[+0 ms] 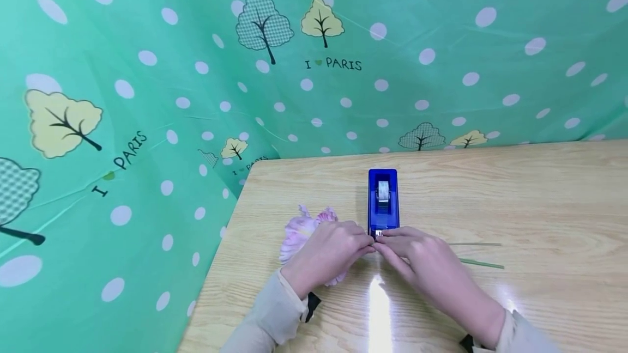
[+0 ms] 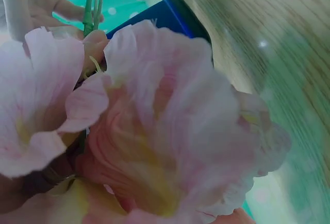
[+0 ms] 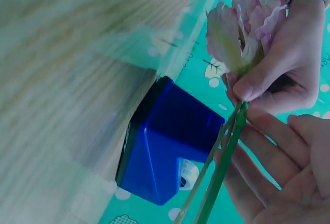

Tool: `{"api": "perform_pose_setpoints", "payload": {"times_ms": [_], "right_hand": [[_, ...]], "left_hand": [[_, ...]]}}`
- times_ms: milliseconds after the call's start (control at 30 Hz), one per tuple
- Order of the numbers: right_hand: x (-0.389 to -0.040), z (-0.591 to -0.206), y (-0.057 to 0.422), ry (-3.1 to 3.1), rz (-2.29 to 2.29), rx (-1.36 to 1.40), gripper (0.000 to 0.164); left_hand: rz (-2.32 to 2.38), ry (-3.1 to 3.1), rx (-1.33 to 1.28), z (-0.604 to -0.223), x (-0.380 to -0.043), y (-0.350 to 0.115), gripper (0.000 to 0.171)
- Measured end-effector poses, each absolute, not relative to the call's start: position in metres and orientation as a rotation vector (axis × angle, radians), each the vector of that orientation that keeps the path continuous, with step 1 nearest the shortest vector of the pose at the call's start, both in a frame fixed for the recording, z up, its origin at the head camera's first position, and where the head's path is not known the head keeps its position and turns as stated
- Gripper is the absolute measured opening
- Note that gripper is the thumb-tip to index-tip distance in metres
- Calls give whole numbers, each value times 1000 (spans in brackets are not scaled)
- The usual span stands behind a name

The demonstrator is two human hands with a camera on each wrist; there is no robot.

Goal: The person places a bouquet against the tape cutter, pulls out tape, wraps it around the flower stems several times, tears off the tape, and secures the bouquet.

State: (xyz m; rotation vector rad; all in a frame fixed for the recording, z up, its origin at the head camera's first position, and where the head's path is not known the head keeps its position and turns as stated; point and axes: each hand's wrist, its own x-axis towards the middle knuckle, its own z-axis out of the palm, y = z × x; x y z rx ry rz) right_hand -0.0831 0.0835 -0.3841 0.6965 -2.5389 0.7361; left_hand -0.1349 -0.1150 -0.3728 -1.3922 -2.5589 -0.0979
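Green dotted cloth point(image 1: 294, 94) with tree prints point(image 1: 265, 26), behind wooden table point(image 1: 539, 195).

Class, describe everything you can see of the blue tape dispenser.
The tape dispenser is glossy blue, long and narrow, apparently plastic, with a dark base. A pale tape roll sits inside. It stands upright on the wooden table, its length pointing away from the person. The left hand and right hand meet at its near end; whether they touch it is unclear.
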Motion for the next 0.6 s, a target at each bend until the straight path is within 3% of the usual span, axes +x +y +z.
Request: {"api": "perform_pose_setpoints", "payload": {"times_ms": [367,600], "right_hand": [[-86,-388,77,-2458,718,678,9],[-85,-389,76,-2462,733,644,12]], "left_hand": [[-100,-2585,-1386,-372,-134,-115,19],[-78,-2595,-1388,-371,-134,-115,16]]}}
